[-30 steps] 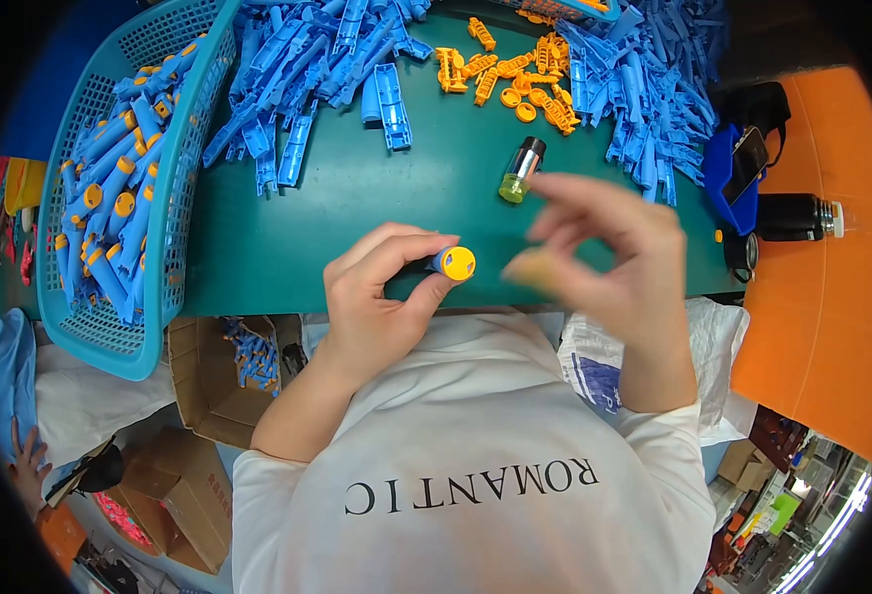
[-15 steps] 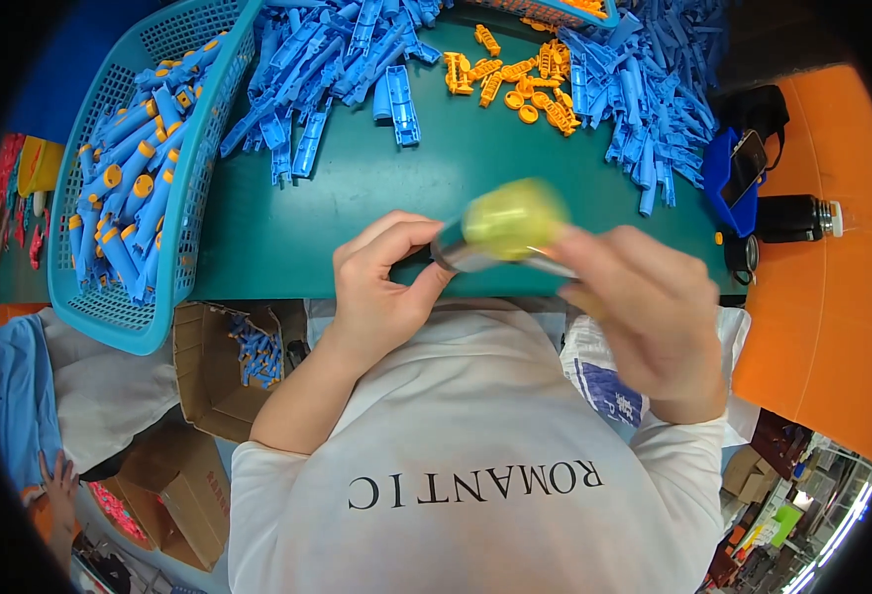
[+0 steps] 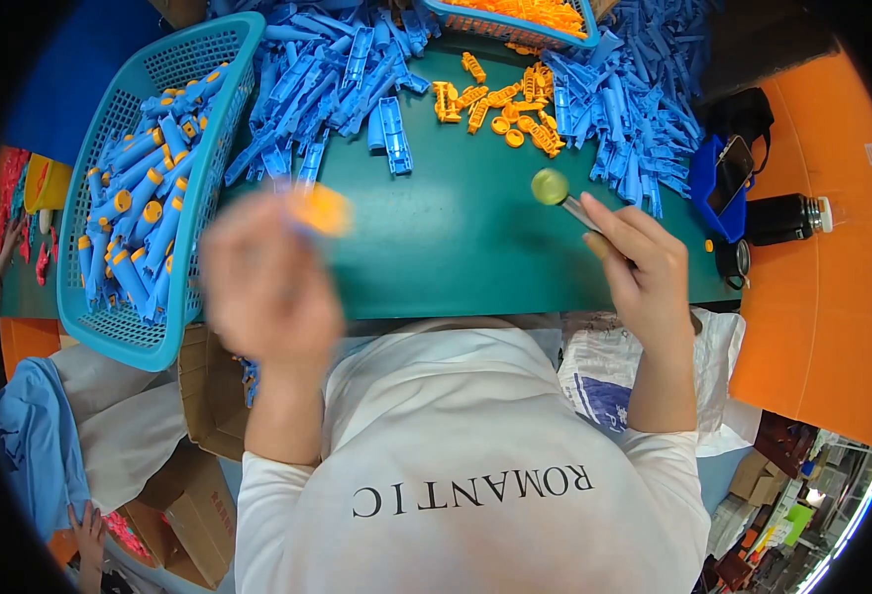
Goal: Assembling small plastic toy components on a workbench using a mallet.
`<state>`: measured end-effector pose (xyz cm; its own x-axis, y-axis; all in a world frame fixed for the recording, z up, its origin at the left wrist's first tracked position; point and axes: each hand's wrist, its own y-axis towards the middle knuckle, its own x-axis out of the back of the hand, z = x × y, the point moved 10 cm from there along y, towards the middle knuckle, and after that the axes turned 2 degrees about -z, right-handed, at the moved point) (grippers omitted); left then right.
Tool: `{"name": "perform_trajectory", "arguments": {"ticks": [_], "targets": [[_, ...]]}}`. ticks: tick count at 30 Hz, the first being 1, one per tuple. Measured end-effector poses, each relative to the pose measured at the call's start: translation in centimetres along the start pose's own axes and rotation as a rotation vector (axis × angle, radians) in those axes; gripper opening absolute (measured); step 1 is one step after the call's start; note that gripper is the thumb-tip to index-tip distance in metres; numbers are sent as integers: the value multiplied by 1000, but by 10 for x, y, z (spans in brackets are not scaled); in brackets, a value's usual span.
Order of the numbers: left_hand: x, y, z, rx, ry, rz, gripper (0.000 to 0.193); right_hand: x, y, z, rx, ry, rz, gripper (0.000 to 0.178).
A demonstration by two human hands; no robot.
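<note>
My right hand (image 3: pixel 651 272) is closed around the metal handle of a small mallet (image 3: pixel 550 186) with a translucent yellow-green head, held above the green table. My left hand (image 3: pixel 272 282) is smeared by motion near the blue basket (image 3: pixel 127 348). From its fingers sticks out a blurred blue tube with an orange cap (image 3: pixel 321 210); the tube's body is mostly hidden. Blue tubes with orange caps (image 3: pixel 149 188) fill much of that basket. Loose blue half-shells (image 3: pixel 327 79) lie heaped beyond my left hand, and orange pieces (image 3: pixel 505 99) are scattered at the far middle.
Another heap of blue shells (image 3: pixel 624 119) lies at the far right, beside a blue tray with a phone (image 3: pixel 733 163) and a black bottle (image 3: pixel 784 218). A second basket of orange parts (image 3: pixel 525 18) stands at the back. At left, a co-worker's hand (image 3: pixel 87 530) shows below.
My left hand has swung left toward the basket with the capped tube. The mallet, blurred over the left hand's grip before, is now apart from it, held to the right.
</note>
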<state>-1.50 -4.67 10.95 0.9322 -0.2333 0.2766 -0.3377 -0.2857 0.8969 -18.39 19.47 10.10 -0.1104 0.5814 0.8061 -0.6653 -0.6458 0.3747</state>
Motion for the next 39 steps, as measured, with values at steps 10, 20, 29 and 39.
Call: {"name": "perform_trajectory", "arguments": {"ticks": [10,20,29,39], "targets": [[-103,1,11,-64,123,624,43,-26,10,-31,-17,-122,-19,38],[-94,-43,-6,-62,-221,796,23,-75,97,-13,200,-184,68,28],[-73,-36,-1,116,-373,647,26,-130,139,4,215,-246,63,15],[-62,-63,-6,150,-409,690,23,-75,37,36,463,-103,-118,16]]}}
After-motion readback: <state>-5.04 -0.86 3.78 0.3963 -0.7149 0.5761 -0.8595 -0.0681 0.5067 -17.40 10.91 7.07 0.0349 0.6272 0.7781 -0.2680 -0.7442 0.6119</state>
